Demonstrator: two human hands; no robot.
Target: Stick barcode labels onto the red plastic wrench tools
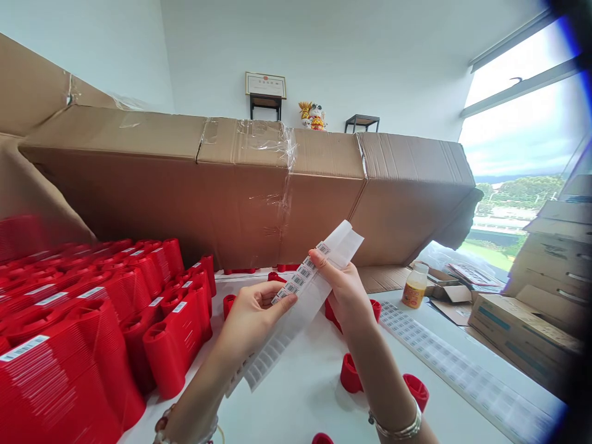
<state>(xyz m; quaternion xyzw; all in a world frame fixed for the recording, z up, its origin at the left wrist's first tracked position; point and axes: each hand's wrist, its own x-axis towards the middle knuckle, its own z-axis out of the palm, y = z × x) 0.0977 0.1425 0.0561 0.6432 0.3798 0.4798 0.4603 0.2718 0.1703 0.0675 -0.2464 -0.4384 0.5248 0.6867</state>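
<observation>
The bare, slender left hand (252,324) reaches in from the lower left, fingers extended toward the centre and closed against the thumb, with the bare left forearm (198,394) angling up from the bottom edge. The bare, slender right hand (345,290) rises opposite, fingertips pointing up and left, with the bare right forearm (379,382) running down behind it

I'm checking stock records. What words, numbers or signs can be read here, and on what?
Barcode label strip between the left hand and right hand: bars show, digits too small to read.
Barcode label on the red stack: too blurred to read.
Framed certificate: too small to read.
Orange bottle label: too blurred to read.
Nothing can be quoted.
</observation>
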